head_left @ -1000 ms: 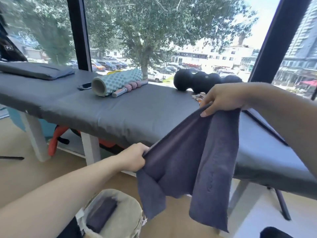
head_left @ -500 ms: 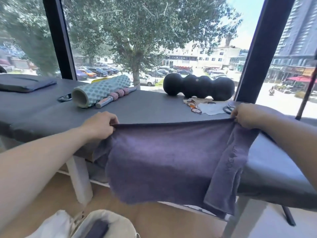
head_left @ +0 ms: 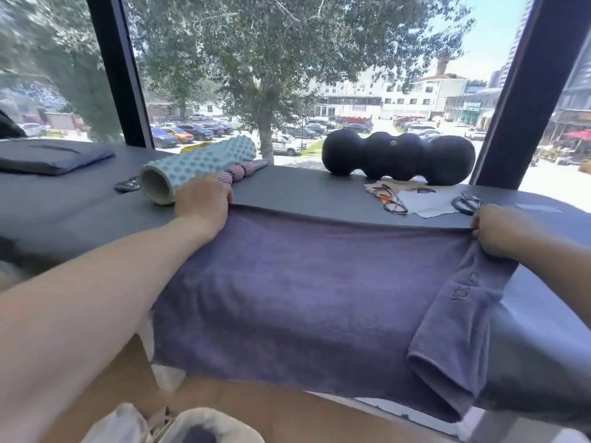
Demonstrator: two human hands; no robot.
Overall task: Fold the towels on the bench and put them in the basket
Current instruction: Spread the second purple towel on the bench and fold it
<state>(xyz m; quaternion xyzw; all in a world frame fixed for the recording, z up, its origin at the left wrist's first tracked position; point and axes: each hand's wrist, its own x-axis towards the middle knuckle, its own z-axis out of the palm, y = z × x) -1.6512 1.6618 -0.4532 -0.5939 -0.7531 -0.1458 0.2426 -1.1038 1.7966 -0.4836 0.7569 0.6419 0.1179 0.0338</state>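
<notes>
Spreading a purple-grey terry towel point(head_left: 303, 292) across the padded grey bench point(head_left: 319, 190).

The left hand point(head_left: 204, 203) and right hand point(head_left: 502, 230) are each pinching a far corner of the towel, pulling its top edge taut, while the near half is hanging over the bench front above the pale fabric basket point(head_left: 204, 425). The right end is drooping in a bunched flap; folding over it would likely be trapping a crease, and the overhanging weight could be dragging the towel off toward the floor.
</notes>
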